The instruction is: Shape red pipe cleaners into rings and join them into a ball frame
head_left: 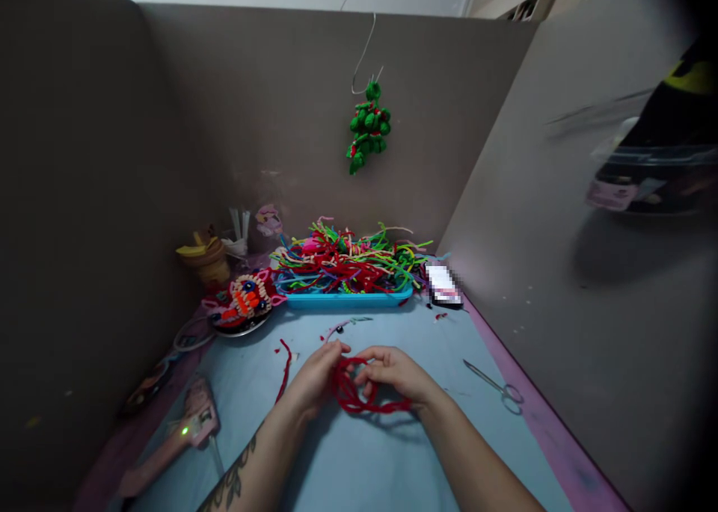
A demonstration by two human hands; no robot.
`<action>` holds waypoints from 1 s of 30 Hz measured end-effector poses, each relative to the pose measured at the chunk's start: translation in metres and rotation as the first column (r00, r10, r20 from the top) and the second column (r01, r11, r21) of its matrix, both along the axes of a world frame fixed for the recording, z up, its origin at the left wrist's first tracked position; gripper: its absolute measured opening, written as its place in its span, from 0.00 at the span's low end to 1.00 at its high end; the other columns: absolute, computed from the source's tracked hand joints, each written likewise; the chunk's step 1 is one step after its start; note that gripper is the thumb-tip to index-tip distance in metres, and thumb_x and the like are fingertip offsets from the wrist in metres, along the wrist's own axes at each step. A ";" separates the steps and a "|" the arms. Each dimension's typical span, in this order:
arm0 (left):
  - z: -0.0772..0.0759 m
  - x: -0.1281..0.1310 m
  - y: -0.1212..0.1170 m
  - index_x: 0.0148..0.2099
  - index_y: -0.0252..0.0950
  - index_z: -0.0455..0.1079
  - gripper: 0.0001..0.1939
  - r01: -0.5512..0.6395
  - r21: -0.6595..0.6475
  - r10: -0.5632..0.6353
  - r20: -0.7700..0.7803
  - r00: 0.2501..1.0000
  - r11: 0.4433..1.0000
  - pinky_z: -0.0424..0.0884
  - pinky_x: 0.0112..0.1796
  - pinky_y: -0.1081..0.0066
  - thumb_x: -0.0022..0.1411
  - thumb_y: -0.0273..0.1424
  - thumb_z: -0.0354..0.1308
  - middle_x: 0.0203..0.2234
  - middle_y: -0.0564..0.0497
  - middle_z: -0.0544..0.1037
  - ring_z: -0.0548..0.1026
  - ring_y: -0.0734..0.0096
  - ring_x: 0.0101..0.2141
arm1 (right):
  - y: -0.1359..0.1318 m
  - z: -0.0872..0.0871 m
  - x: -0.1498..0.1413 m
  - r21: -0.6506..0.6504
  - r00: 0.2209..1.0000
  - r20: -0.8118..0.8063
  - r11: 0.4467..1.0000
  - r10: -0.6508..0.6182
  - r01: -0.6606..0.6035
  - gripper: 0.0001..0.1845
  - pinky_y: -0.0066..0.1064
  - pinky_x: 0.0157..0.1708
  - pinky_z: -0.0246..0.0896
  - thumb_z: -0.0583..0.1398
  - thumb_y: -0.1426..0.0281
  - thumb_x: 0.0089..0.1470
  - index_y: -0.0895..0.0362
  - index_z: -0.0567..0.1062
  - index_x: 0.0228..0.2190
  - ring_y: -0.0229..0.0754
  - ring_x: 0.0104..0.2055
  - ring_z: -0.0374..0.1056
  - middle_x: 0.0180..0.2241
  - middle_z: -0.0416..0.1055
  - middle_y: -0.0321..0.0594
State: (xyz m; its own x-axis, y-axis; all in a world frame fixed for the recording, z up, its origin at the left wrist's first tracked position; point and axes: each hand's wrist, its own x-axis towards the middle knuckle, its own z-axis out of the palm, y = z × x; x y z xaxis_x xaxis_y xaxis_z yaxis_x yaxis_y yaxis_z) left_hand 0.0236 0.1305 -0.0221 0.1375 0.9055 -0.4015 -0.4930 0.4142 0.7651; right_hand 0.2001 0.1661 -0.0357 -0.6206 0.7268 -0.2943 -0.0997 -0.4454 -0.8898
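Between my two hands hangs a looped bundle of red pipe cleaner (pixel 351 400), held above the blue tabletop. My left hand (pixel 319 374) grips its left side, fingers closed and mostly hidden behind the hand's back. On the other side my right hand (pixel 396 374) pinches the loops with curled fingers, and one red end reaches under the wrist. A loose red pipe cleaner (pixel 285 370) lies just left of my left hand. Beyond the hands are a small dark bead (pixel 339 329) and red scraps.
A blue tray (pixel 348 300) heaped with coloured pipe cleaners stands at the back. To its left is a red and orange figure (pixel 244 303). A lit pink glue gun (pixel 185 437) lies at left, scissors (pixel 496 387) and a phone (pixel 443 284) at right. A green ornament (pixel 369 127) hangs above.
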 end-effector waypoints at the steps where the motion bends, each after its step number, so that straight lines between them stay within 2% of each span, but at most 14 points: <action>1: -0.001 -0.001 0.000 0.36 0.33 0.69 0.17 0.015 0.024 -0.014 -0.047 0.999 1.000 0.61 0.24 0.77 0.51 0.41 0.64 0.18 0.53 0.73 0.70 0.75 0.20 | -0.001 0.000 0.000 0.004 1.000 0.013 1.000 0.025 -0.025 0.24 0.28 0.25 0.61 0.69 0.63 0.38 0.61 0.74 0.38 0.37 0.22 0.70 0.27 0.78 0.41; 3: -0.002 -0.002 0.001 0.34 0.32 0.70 0.14 0.060 0.072 -0.053 -0.104 0.993 0.996 0.58 0.23 0.78 0.49 0.36 0.66 0.17 0.54 0.72 0.67 0.78 0.19 | -0.001 0.001 0.000 -0.002 0.998 0.032 0.999 0.049 -0.049 0.25 0.28 0.24 0.61 0.70 0.63 0.37 0.60 0.73 0.39 0.37 0.22 0.70 0.28 0.78 0.41; 5: -0.002 -0.004 0.002 0.33 0.31 0.70 0.12 0.077 0.092 -0.066 -0.110 0.992 0.993 0.58 0.22 0.77 0.48 0.33 0.66 0.17 0.53 0.73 0.67 0.78 0.18 | 0.000 0.000 -0.002 0.023 0.999 0.032 1.000 0.009 -0.010 0.25 0.29 0.26 0.61 0.70 0.62 0.38 0.59 0.73 0.39 0.38 0.24 0.71 0.29 0.78 0.41; 7: -0.001 -0.005 0.003 0.33 0.31 0.70 0.12 0.010 0.080 -0.003 -0.084 0.996 0.997 0.59 0.22 0.77 0.48 0.32 0.66 0.18 0.52 0.74 0.68 0.78 0.19 | 0.004 -0.001 -0.002 0.093 0.988 0.003 0.984 -0.152 0.151 0.24 0.30 0.30 0.62 0.68 0.57 0.41 0.59 0.74 0.38 0.41 0.31 0.72 0.32 0.77 0.44; 8: -0.001 -0.006 0.004 0.33 0.31 0.70 0.12 -0.051 0.070 0.055 -0.061 0.997 0.996 0.61 0.23 0.77 0.48 0.32 0.66 0.19 0.52 0.75 0.69 0.77 0.19 | 0.007 -0.002 -0.001 0.135 0.958 -0.030 0.949 -0.285 0.286 0.24 0.31 0.33 0.62 0.65 0.53 0.44 0.58 0.74 0.37 0.43 0.35 0.72 0.34 0.77 0.45; 10: 0.001 -0.007 0.007 0.34 0.32 0.71 0.12 -0.181 0.046 0.182 -0.008 0.983 0.982 0.65 0.25 0.77 0.47 0.30 0.67 0.22 0.51 0.77 0.72 0.76 0.22 | 0.012 -0.002 0.003 0.220 0.823 -0.119 0.794 -0.555 0.567 0.28 0.35 0.38 0.63 0.56 0.45 0.50 0.56 0.74 0.36 0.47 0.42 0.70 0.38 0.75 0.47; 12: 0.000 -0.008 0.009 0.36 0.32 0.71 0.13 -0.271 0.036 0.270 0.034 0.962 0.962 0.69 0.29 0.75 0.47 0.29 0.68 0.26 0.49 0.79 0.74 0.75 0.25 | 0.012 0.001 0.008 0.391 0.694 -0.182 0.596 -0.697 0.701 0.30 0.41 0.45 0.61 0.48 0.45 0.55 0.55 0.74 0.37 0.49 0.47 0.67 0.42 0.72 0.48; 13: 0.000 -0.008 0.010 0.37 0.32 0.71 0.14 -0.298 0.034 0.297 0.048 0.954 0.954 0.71 0.31 0.74 0.47 0.28 0.68 0.28 0.48 0.79 0.75 0.74 0.27 | 0.011 0.002 0.010 0.530 0.677 -0.186 0.508 -0.712 0.679 0.28 0.44 0.48 0.59 0.48 0.46 0.56 0.54 0.75 0.38 0.50 0.50 0.65 0.44 0.70 0.48; 15: -0.003 -0.007 0.011 0.38 0.32 0.72 0.16 -0.329 0.030 0.327 0.070 0.943 0.944 0.72 0.34 0.72 0.46 0.27 0.69 0.29 0.48 0.80 0.76 0.73 0.28 | 0.004 0.005 0.010 0.813 0.704 -0.119 0.338 -0.700 0.474 0.20 0.48 0.55 0.51 0.54 0.52 0.56 0.52 0.76 0.39 0.52 0.56 0.58 0.50 0.66 0.46; 17: -0.006 -0.007 0.011 0.39 0.32 0.73 0.16 -0.327 0.025 0.323 0.091 0.942 0.945 0.72 0.35 0.72 0.45 0.27 0.70 0.29 0.47 0.80 0.76 0.72 0.29 | -0.003 0.006 0.005 0.957 0.726 -0.001 0.211 -0.687 0.201 0.12 0.51 0.59 0.45 0.59 0.60 0.54 0.49 0.78 0.38 0.55 0.62 0.48 0.56 0.60 0.43; 18: -0.007 -0.006 0.011 0.38 0.32 0.73 0.16 -0.318 0.021 0.315 0.098 0.944 0.948 0.72 0.35 0.72 0.45 0.28 0.70 0.29 0.47 0.80 0.76 0.71 0.29 | -0.006 0.006 0.001 0.980 0.722 0.046 0.171 -0.690 0.102 0.10 0.53 0.59 0.43 0.59 0.64 0.54 0.48 0.79 0.38 0.55 0.64 0.44 0.58 0.57 0.41; 21: -0.008 -0.006 0.008 0.38 0.32 0.74 0.18 -0.282 0.023 0.278 0.115 0.954 0.959 0.71 0.37 0.70 0.43 0.28 0.71 0.29 0.48 0.80 0.77 0.70 0.30 | -0.010 0.003 -0.009 0.991 0.697 0.113 0.128 -0.708 -0.031 0.11 0.55 0.59 0.44 0.57 0.70 0.55 0.48 0.80 0.36 0.57 0.66 0.36 0.63 0.49 0.36; 26: -0.002 -0.001 0.002 0.36 0.32 0.73 0.20 -0.203 0.034 0.197 0.122 0.973 0.979 0.68 0.37 0.72 0.39 0.29 0.73 0.28 0.48 0.80 0.76 0.70 0.30 | -0.009 0.003 -0.015 0.991 0.662 0.124 0.128 -0.739 -0.042 0.10 0.57 0.60 0.41 0.57 0.72 0.55 0.51 0.79 0.32 0.60 0.67 0.30 0.66 0.39 0.32; 30: 0.004 0.006 -0.002 0.33 0.32 0.72 0.17 -0.132 0.060 0.123 0.137 0.983 0.989 0.66 0.36 0.72 0.40 0.29 0.72 0.27 0.47 0.79 0.75 0.69 0.31 | -0.012 0.009 -0.017 0.984 0.635 0.164 0.169 -0.755 -0.053 0.09 0.56 0.60 0.40 0.56 0.72 0.53 0.54 0.77 0.28 0.59 0.67 0.30 0.65 0.44 0.36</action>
State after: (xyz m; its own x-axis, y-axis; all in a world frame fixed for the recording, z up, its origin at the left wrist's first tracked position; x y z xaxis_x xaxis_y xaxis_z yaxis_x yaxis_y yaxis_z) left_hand 0.0296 0.1280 -0.0176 0.0670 0.9439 -0.3235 -0.6371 0.2900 0.7141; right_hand 0.1830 0.1543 -0.0266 -0.2059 0.7777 0.5939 0.6456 0.5641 -0.5148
